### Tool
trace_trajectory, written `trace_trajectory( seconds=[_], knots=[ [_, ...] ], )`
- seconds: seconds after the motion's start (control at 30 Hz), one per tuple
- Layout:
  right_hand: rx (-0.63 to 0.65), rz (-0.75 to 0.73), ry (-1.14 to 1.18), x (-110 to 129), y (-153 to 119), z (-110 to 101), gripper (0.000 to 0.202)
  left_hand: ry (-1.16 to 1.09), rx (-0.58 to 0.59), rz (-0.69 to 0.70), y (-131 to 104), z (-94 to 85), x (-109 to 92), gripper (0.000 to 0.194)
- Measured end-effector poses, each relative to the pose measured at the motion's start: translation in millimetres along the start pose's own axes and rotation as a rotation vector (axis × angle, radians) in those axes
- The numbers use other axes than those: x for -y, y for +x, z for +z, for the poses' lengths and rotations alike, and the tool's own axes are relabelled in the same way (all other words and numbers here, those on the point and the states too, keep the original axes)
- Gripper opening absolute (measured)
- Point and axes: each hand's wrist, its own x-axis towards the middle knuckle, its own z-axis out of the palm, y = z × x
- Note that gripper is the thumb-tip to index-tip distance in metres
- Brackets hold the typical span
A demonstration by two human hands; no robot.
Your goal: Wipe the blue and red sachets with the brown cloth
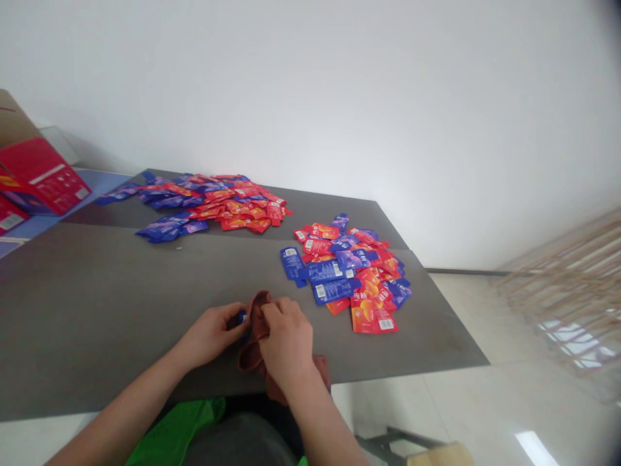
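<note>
Near the front edge of the grey table, my left hand [212, 335] is closed around a small blue packet [242, 316], of which only a bit shows between thumb and fingers. Bunched in my right hand [289, 338] is a brown cloth [258, 318], pressed up against the packet. Part of the cloth hangs down over the table's edge beneath my right wrist. To the right of my hands lies a loose pile of flat red and blue packets [334, 270], printed with fruit and barcodes.
Farther back on the grey table [121, 310] is a larger heap of red and blue packets [218, 200]. A red printed box [43, 175] stands at the far left. A white wall rises behind; wooden slats [567, 272] are at right.
</note>
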Motion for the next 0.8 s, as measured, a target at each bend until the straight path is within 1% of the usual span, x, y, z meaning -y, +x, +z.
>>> trace_trajectory(
  seconds=[0.03, 0.1, 0.2, 0.23, 0.3, 0.37, 0.43, 0.53, 0.67, 0.8],
  knots=[
    [0.019, -0.007, 0.005, 3.1, -0.8, 4.8, 0.007, 0.011, -0.001, 0.000, 0.0, 0.1, -0.5, 0.024],
    [0.055, 0.043, -0.027, -1.8, -0.3, 11.0, 0.008, 0.037, -0.008, -0.008, -0.2, 0.2, -1.4, 0.023],
    [0.054, 0.199, -0.123, -27.8, 3.3, 8.2, 0.014, 0.056, -0.015, -0.012, -1.0, 0.1, -1.1, 0.025],
    [0.045, 0.233, -0.146, -37.3, 3.7, 5.0, 0.016, 0.059, -0.014, -0.014, -1.2, -0.1, -0.6, 0.026],
    [0.024, 0.255, -0.160, -51.5, 0.9, -1.8, 0.020, 0.065, -0.009, -0.026, -1.4, -0.8, 0.3, 0.027],
    [-0.003, 0.248, -0.141, -57.6, -7.0, -6.4, 0.023, 0.067, -0.005, -0.035, -1.4, -1.5, 0.4, 0.027],
    [-0.035, 0.242, -0.100, -57.6, -18.3, -8.2, 0.023, 0.047, 0.005, -0.037, -1.2, -2.4, 0.0, 0.026],
    [-0.047, 0.216, -0.010, -54.0, -34.9, -9.2, 0.016, -0.038, 0.029, -0.077, -0.3, -3.8, 1.2, 0.026],
    [-0.035, 0.138, 0.077, -50.7, -48.1, -12.7, 0.011, -0.241, 0.048, -0.166, 3.5, -8.3, 7.9, 0.031],
    [-0.013, 0.052, 0.029, -45.8, -51.4, -16.8, 0.011, -0.479, 0.058, -0.217, 8.5, -17.1, 13.0, 0.029]
  ],
)
